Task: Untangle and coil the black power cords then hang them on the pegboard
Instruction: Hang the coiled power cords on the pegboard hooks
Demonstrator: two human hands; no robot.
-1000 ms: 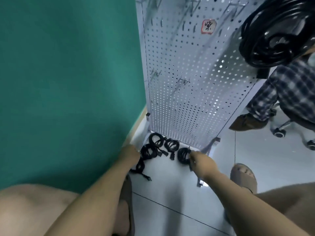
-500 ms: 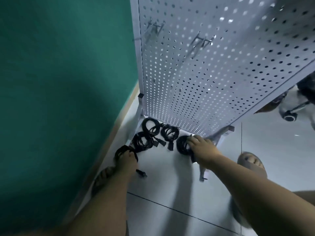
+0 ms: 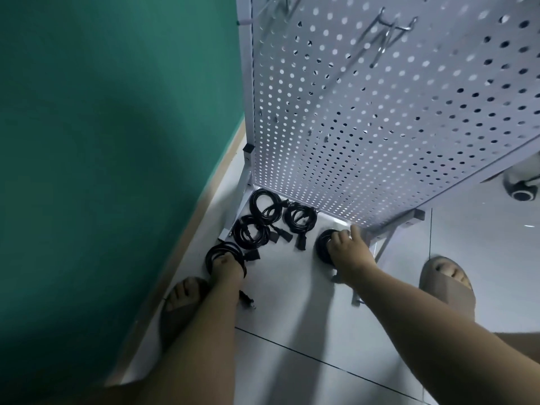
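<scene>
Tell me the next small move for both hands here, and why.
Probably firm up both grips and lift. The left hand grips the nearest coiled black power cord, the right hand lies on the rightmost black coil, both on the white tiled floor, and bare wire hooks wait above on the white perforated metal pegboard.

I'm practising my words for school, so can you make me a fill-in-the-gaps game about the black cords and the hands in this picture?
1. The black coils lie on the ____ at the foot of the pegboard.
2. Counting the two under the hands, there are ____ coils.
3. The left hand is on the coil nearest the ____ wall.
4. The right hand touches ____ coil.
Missing words: floor; five; green; one.
</scene>
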